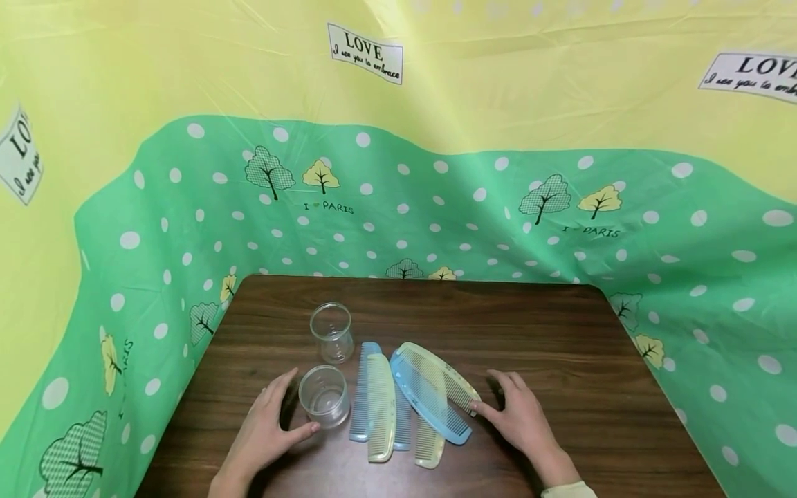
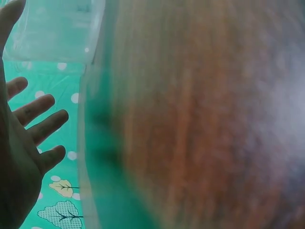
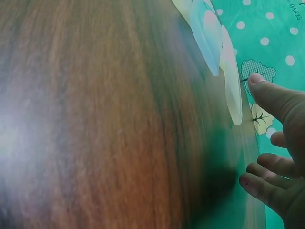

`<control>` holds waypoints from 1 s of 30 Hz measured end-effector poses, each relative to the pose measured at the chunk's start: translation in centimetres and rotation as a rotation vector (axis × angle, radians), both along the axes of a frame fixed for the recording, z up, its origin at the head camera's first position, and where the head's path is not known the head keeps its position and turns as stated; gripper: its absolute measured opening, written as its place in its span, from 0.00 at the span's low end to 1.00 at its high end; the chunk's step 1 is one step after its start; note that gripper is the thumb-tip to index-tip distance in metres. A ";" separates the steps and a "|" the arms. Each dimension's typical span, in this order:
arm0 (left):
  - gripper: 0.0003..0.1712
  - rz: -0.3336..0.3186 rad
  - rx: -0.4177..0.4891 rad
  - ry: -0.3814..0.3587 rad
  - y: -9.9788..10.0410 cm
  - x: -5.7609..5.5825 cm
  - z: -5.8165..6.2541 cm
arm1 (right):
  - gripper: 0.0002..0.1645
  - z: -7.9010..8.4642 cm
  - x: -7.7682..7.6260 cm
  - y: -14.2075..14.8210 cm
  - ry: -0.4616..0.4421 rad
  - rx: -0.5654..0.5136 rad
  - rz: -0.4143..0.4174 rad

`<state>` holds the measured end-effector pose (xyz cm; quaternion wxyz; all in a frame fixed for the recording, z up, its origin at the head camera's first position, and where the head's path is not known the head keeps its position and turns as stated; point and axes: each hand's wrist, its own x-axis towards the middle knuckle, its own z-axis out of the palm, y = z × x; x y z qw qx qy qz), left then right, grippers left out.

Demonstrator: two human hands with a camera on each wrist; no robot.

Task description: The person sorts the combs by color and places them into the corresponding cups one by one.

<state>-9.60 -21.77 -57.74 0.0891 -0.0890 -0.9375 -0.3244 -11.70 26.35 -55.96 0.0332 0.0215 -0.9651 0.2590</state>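
Note:
My left hand [image 1: 264,422] is spread beside a short clear glass cup [image 1: 325,398], thumb and fingers apart around its left side and gripping nothing. Behind that cup stands a second clear cup [image 1: 333,335], with a flared rim. Several combs lie in an overlapping heap at the middle: a yellow comb [image 1: 382,408] over blue ones on the left, and a curved blue comb [image 1: 417,387] across yellow ones on the right. At the right end of the heap, my right hand [image 1: 519,418] has its thumb tip by a yellow comb [image 1: 463,394], fingers loosely extended.
A dark wood-grain table [image 1: 560,346] carries everything. Green and yellow printed cloth [image 1: 423,187] hangs behind it and down both sides. In the left wrist view, part of the clear cup [image 2: 52,33] shows near the thumb.

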 end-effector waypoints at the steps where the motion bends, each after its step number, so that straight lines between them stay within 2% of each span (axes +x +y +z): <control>1: 0.64 -0.003 0.007 0.000 0.1 0.0 0.1 | 0.48 0.0 0.0 -0.1 0.007 -0.003 0.002; 6: 0.65 -0.014 0.058 -0.035 0.5 0.0 0.6 | 0.46 -0.2 -0.2 -0.3 0.017 -0.024 0.018; 11: 0.65 -0.015 0.098 -0.082 0.9 -0.2 0.8 | 0.45 -0.3 -0.4 -0.6 -0.010 -0.031 0.023; 20: 0.67 -0.024 0.138 -0.070 1.2 -0.2 0.9 | 0.41 -0.3 -0.5 -1.7 -0.039 -0.043 0.042; 30: 0.69 -0.016 0.178 -0.097 1.5 -0.5 1.0 | 0.41 -0.3 -0.8 -2.1 -0.076 -0.019 0.053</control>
